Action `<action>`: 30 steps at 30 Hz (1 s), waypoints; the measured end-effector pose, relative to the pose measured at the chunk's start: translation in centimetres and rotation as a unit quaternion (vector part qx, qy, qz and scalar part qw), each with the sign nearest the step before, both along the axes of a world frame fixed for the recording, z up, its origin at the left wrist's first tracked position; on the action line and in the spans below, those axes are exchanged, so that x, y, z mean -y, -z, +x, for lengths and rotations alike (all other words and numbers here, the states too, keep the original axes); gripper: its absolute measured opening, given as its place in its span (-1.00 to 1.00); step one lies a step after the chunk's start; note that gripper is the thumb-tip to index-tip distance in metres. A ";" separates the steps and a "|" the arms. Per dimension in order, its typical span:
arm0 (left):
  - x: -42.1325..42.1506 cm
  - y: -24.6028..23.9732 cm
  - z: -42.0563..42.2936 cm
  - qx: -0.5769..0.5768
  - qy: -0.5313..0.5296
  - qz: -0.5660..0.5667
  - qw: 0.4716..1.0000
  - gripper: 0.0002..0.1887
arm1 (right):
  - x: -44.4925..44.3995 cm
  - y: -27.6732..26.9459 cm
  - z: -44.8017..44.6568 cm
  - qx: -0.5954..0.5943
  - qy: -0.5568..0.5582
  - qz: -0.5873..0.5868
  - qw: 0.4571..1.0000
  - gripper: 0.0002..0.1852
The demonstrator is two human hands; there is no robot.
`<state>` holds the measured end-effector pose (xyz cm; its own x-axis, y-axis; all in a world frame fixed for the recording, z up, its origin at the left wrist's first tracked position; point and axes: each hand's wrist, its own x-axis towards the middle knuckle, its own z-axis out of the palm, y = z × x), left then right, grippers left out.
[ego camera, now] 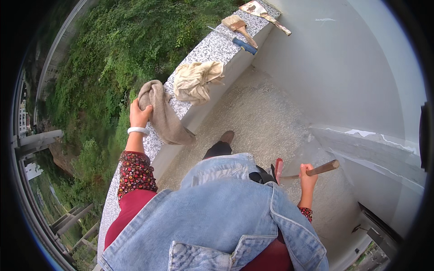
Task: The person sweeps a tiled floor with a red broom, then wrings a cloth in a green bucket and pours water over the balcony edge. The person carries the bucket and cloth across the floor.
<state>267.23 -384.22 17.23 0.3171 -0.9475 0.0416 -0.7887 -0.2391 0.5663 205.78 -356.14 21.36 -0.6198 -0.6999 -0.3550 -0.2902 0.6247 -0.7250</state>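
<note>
My left hand [139, 114] grips a brown-grey cloth [164, 117] at its left edge, thumb on top. The folded cloth lies across the speckled stone top of a parapet [154, 144], its lower end hanging over the inner edge. Just beyond it is a crumpled cream rag [196, 81]. Down at my right side, my right hand [308, 178] is closed around a round wooden handle [323, 167]. The far end of that handle passes toward my hip, and whatever it carries is hidden. Beside it, a red-handled tool [278, 168] sticks up at my waist near a black strap.
Farther along the parapet lie a blue-handled screwdriver [244, 45], a flat paintbrush [239, 27] and a paint-stained scraper [261, 13]. Dense shrubs [108, 54] grow beyond its outer edge. A grey wall [339, 64] with peeling patches closes off the right, above a pebbled floor [257, 101].
</note>
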 end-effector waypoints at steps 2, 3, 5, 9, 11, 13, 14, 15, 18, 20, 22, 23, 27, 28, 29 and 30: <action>2.1 -3.9 -3.8 -0.001 0.020 0.116 0.993 -0.54 | 0.6 -0.2 -1.1 -0.032 0.014 0.049 0.998 -0.79; 2.2 -4.8 -3.8 -0.083 0.040 0.089 0.992 -0.63 | 0.6 0.6 -1.7 -0.050 0.001 0.061 0.997 -0.77; 1.1 -8.6 -5.8 -0.481 0.100 0.074 0.868 -0.52 | 1.5 0.1 -2.1 -0.067 0.027 0.085 0.994 -0.70; -0.1 -9.8 -10.7 -0.629 0.214 0.177 0.727 -0.35 | 1.6 -2.5 -3.6 -0.126 0.035 0.048 0.990 -0.77; 0.4 -8.4 -17.6 -0.604 0.247 0.216 0.726 -0.36 | -0.3 -0.4 -5.2 -0.147 0.052 0.031 0.987 -0.79; 1.2 -6.9 -24.2 -0.585 0.293 0.266 0.708 -0.36 | -3.3 -0.4 -5.7 -0.152 0.101 0.015 0.983 -0.81; 1.3 -6.4 -27.6 -0.578 0.314 0.288 0.696 -0.36 | -4.7 -0.6 -6.0 -0.155 0.120 0.009 0.981 -0.82; 1.2 -5.9 -30.7 -0.572 0.336 0.306 0.683 -0.37 | -6.4 -0.7 -6.4 -0.152 0.153 -0.006 0.976 -0.82; 0.5 -5.2 -39.4 -0.559 0.389 0.352 0.642 -0.37 | -10.4 -2.6 -7.6 -0.162 0.235 -0.032 0.958 -0.81; -0.9 -4.7 -45.2 -0.547 0.421 0.379 0.617 -0.38 | -13.4 -3.3 -8.6 -0.177 0.295 -0.020 0.939 -0.80; -2.7 -4.2 -51.2 -0.538 0.448 0.395 0.595 -0.38 | -16.2 -4.3 -10.2 -0.157 0.329 -0.003 0.931 -0.73; -3.4 -4.2 -54.1 -0.535 0.461 0.400 0.584 -0.38 | -17.7 -4.6 -11.3 -0.149 0.344 0.005 0.927 -0.69; -7.7 -4.7 -65.4 -0.512 0.505 0.420 0.553 -0.39 | -24.6 -3.3 -15.4 -0.070 0.454 -0.043 0.887 -0.61; -8.8 -5.0 -68.2 -0.507 0.514 0.423 0.548 -0.39 | -26.8 -2.4 -16.6 -0.071 0.476 -0.050 0.875 -0.60; -9.8 -5.2 -70.9 -0.500 0.523 0.428 0.542 -0.39 | -28.9 -1.7 -17.9 -0.071 0.498 -0.058 0.862 -0.59; -10.6 -5.8 -73.5 -0.496 0.532 0.426 0.538 -0.39 | -30.5 -2.1 -19.1 -0.073 0.516 -0.082 0.850 -0.59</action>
